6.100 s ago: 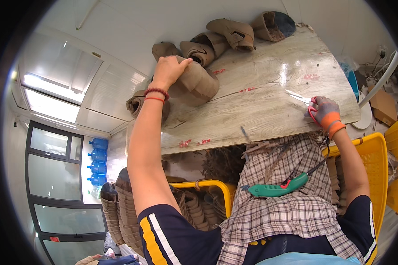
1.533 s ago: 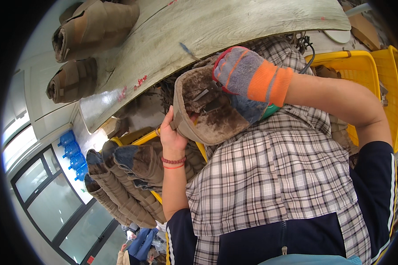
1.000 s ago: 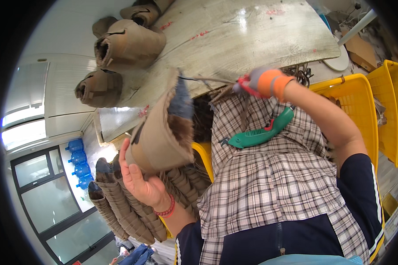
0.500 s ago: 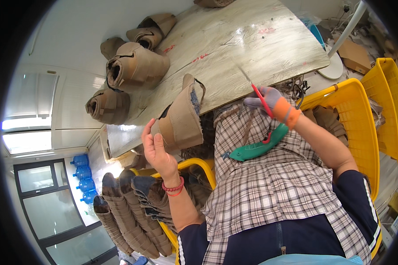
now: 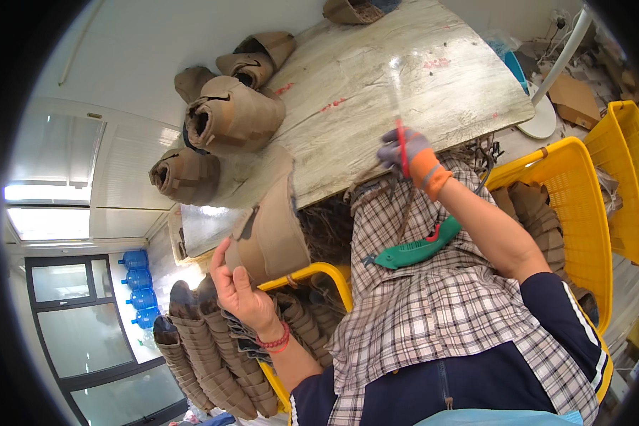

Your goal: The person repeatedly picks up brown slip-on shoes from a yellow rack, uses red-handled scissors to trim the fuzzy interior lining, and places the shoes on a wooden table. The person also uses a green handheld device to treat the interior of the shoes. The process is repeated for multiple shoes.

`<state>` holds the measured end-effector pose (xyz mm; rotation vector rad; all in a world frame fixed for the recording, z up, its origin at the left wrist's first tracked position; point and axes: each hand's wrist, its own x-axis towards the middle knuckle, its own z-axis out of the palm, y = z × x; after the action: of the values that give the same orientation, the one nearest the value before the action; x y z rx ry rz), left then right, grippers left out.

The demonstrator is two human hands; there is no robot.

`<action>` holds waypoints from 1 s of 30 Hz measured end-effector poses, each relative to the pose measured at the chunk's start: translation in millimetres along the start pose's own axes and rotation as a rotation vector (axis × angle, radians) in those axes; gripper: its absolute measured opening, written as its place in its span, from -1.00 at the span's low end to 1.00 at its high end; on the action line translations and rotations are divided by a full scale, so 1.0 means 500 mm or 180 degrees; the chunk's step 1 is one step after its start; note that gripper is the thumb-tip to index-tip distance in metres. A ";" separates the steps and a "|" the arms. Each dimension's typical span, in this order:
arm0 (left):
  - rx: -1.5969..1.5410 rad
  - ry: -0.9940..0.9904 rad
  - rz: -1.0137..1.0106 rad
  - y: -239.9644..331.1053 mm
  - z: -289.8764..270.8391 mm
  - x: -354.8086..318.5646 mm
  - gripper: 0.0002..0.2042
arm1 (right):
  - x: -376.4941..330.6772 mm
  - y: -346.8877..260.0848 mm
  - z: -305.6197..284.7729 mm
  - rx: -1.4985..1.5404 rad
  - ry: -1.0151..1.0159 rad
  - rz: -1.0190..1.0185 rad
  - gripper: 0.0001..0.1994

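Note:
My left hand [image 5: 240, 290] grips a tan boot upper [image 5: 270, 231] by its lower edge, holding it up at the near edge of the pale wooden table [image 5: 376, 92]. My right hand [image 5: 405, 153], in a grey and orange glove, is closed on a thin red-handled tool [image 5: 400, 145] above the table's front edge. A green tool [image 5: 415, 250] lies on my plaid apron in my lap.
Several rolled tan boot uppers [image 5: 231, 117] lie on the table's left side. A yellow crate [image 5: 582, 206] with more uppers stands to my right. Stacked uppers [image 5: 206, 348] fill another yellow crate at lower left. Blue water bottles [image 5: 138, 291] stand by the window.
The boot upper went from the table down to my lap and back up to the table edge. My right hand let go of the upper and now holds the red tool higher.

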<state>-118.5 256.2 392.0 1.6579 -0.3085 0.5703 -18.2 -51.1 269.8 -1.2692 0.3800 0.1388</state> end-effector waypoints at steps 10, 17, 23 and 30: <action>0.1610 -0.0558 0.1814 -0.044 0.163 0.143 -0.84 | -0.008 -0.078 -0.161 -0.0807 0.0755 -0.0819 -0.61; 0.2106 -0.1256 0.2206 -0.283 0.341 0.285 -0.89 | 0.086 -0.109 -0.320 -0.3345 0.1899 -0.1011 -0.64; 0.2832 -0.1051 0.2194 -0.308 0.403 0.211 -0.51 | 0.145 -0.044 -0.446 -0.3578 0.2612 -0.1555 -0.61; 0.2167 -0.3068 0.1551 -0.293 0.359 -0.072 -0.30 | 0.168 -0.029 -0.424 -0.3029 0.2313 -0.2270 -0.60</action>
<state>-40.0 101.5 234.0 2.4666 -1.3634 0.1725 21.9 -265.7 201.3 -2.3157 0.4676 -0.8692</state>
